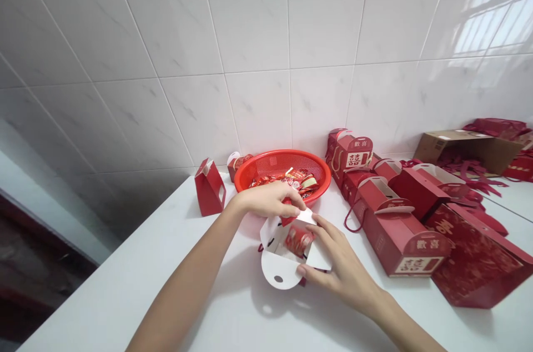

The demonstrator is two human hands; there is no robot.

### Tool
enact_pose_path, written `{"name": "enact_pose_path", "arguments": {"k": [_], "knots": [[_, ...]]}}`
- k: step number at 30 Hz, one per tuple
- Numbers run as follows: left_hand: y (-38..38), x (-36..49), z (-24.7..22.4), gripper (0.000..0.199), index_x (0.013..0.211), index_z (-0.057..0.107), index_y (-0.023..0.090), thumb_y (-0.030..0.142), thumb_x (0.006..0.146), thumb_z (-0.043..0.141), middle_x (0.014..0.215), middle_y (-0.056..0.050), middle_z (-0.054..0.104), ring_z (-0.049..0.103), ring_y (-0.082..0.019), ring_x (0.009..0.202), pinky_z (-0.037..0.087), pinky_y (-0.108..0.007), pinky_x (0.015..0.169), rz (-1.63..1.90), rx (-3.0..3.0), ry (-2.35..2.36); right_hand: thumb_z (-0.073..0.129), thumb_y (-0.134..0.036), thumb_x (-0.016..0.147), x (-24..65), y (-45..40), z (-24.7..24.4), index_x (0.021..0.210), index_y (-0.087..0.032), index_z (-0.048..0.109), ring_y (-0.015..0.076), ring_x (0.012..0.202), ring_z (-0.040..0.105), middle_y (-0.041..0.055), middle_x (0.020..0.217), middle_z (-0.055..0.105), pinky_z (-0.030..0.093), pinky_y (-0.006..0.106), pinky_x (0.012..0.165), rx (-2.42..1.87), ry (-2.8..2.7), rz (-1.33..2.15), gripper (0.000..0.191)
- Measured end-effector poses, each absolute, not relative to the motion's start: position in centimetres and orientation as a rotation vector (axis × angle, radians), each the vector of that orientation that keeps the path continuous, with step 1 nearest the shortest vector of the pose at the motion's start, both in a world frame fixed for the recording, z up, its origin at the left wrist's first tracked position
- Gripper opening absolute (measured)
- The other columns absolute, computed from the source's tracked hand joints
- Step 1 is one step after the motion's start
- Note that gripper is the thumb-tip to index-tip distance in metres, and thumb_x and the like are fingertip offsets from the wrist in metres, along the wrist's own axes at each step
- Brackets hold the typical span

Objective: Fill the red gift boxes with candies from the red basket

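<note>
An opened gift box [281, 275], white inside with its flaps spread, stands in front of me on the white table. My right hand [339, 263] grips its right side, thumb on the near flap and fingers along the right flap. Inside the box lies a red wrapped candy [298, 240], slightly blurred. Over the far edge of the box, my left hand [272, 199] is closed with fingers pointing down, pinching a small red wrapped candy [287, 219] that is partly covered by the fingers. Just beyond it sits a red plastic basket [323, 181] holding many wrapped candies [306, 179].
Red gift boxes [400, 230] crowd the right side, with a red paper bag [478, 252] among them. A cardboard carton [428, 149] with red ribbons stands farther right. Left of the basket are a red box [209, 188] and a smaller one [237, 166]. A tiled wall [258, 107] closes the back.
</note>
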State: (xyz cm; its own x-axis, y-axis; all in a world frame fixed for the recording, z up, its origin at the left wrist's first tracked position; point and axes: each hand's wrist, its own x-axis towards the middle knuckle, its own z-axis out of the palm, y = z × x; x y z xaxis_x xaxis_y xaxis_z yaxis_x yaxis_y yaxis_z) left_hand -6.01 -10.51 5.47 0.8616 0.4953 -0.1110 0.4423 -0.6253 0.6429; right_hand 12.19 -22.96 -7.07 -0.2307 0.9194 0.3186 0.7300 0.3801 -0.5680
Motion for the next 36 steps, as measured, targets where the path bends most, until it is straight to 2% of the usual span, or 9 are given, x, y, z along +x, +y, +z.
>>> {"name": "enact_pose_path", "arguments": {"k": [4, 11, 14, 16, 20, 23, 27, 32, 36], "knots": [[-10.8, -6.5, 4.9, 0.044, 0.112, 0.076, 0.021, 0.006, 0.079, 0.051, 0.09, -0.002, 0.075, 0.067, -0.018, 0.08, 0.046, -0.022, 0.068, 0.063, 2.396, 0.73, 0.063, -0.063, 0.084, 12.2, -23.0, -7.1, 0.14, -0.018, 0.049, 0.0366, 0.141, 0.04, 0.0181, 0.156, 0.039, 0.04, 0.054, 0.112, -1.449, -2.005, 0.414, 0.073], [-10.6, -7.6, 4.0, 0.049, 0.127, 0.066, 0.023, 0.008, 0.081, 0.055, 0.11, -0.005, 0.074, 0.069, -0.019, 0.097, 0.052, -0.025, 0.081, 0.0, 2.223, 0.565, 0.064, -0.062, 0.085, 12.3, -23.1, -7.4, 0.142, -0.022, 0.048, 0.036, 0.142, 0.039, 0.0167, 0.157, 0.038, 0.041, 0.054, 0.111, -1.426, -2.005, 0.413, 0.072], [-10.4, -7.8, 4.1, 0.036, 0.117, 0.069, 0.02, 0.013, 0.083, 0.058, 0.115, -0.007, 0.072, 0.066, -0.02, 0.106, 0.052, -0.028, 0.087, 0.191, 2.25, 0.582, 0.065, -0.06, 0.085, 12.3, -23.1, -7.3, 0.141, -0.022, 0.049, 0.0362, 0.143, 0.038, 0.0157, 0.158, 0.036, 0.04, 0.054, 0.112, -1.439, -2.005, 0.433, 0.069], [-9.5, -8.0, 4.1, 0.027, 0.109, 0.071, 0.017, 0.018, 0.086, 0.056, 0.11, -0.007, 0.073, 0.067, -0.02, 0.103, 0.051, -0.029, 0.089, 0.385, 2.224, 0.662, 0.066, -0.058, 0.084, 12.3, -23.1, -7.2, 0.14, -0.022, 0.05, 0.0361, 0.144, 0.035, 0.015, 0.159, 0.034, 0.038, 0.054, 0.114, -1.463, -2.004, 0.463, 0.069], [-6.3, -8.7, 3.1, 0.031, 0.108, 0.071, 0.015, 0.024, 0.085, 0.053, 0.103, -0.007, 0.074, 0.068, -0.02, 0.095, 0.053, -0.028, 0.084, 0.586, 2.181, 1.024, 0.067, -0.058, 0.083, 12.2, -23.2, -7.1, 0.141, -0.021, 0.049, 0.036, 0.146, 0.032, 0.0145, 0.161, 0.03, 0.035, 0.055, 0.116, -1.493, -1.998, 0.504, 0.07], [-3.8, -9.1, 1.8, 0.031, 0.104, 0.074, 0.017, 0.022, 0.079, 0.056, 0.105, -0.007, 0.075, 0.067, -0.022, 0.101, 0.051, -0.026, 0.085, 0.277, 2.288, 1.313, 0.066, -0.06, 0.083, 12.3, -23.2, -7.3, 0.142, -0.022, 0.049, 0.0363, 0.147, 0.03, 0.0142, 0.162, 0.028, 0.033, 0.056, 0.118, -1.509, -1.998, 0.523, 0.072], [-1.8, -8.4, 0.4, 0.023, 0.086, 0.079, 0.022, 0.024, 0.064, 0.071, 0.097, -0.006, 0.077, 0.069, -0.027, 0.094, 0.052, -0.028, 0.081, -0.116, 2.313, 1.395, 0.065, -0.062, 0.083, 12.2, -23.0, -7.4, 0.143, -0.023, 0.048, 0.0365, 0.148, 0.029, 0.0141, 0.162, 0.028, 0.031, 0.057, 0.118, -1.516, -1.997, 0.538, 0.073], [-0.8, -7.0, -0.5, 0.058, 0.114, 0.074, 0.024, 0.026, 0.056, 0.078, 0.127, -0.014, 0.068, 0.064, -0.039, 0.111, 0.054, -0.04, 0.086, -0.311, 2.341, 1.496, 0.064, -0.062, 0.084, 12.2, -23.0, -7.0, 0.143, -0.024, 0.048, 0.0358, 0.149, 0.026, 0.0128, 0.163, 0.026, 0.03, 0.056, 0.119, -1.539, -1.997, 0.561, 0.073], [-0.8, -6.7, -0.7, 0.055, 0.116, 0.073, 0.028, 0.026, 0.061, 0.075, 0.127, -0.011, 0.069, 0.065, -0.036, 0.112, 0.053, -0.039, 0.089, -0.394, 2.38, 1.466, 0.064, -0.06, 0.084, 12.2, -23.1, -6.9, 0.143, -0.023, 0.049, 0.035, 0.148, 0.027, 0.0124, 0.163, 0.026, 0.031, 0.055, 0.119, -1.546, -2.004, 0.565, 0.07]]}}
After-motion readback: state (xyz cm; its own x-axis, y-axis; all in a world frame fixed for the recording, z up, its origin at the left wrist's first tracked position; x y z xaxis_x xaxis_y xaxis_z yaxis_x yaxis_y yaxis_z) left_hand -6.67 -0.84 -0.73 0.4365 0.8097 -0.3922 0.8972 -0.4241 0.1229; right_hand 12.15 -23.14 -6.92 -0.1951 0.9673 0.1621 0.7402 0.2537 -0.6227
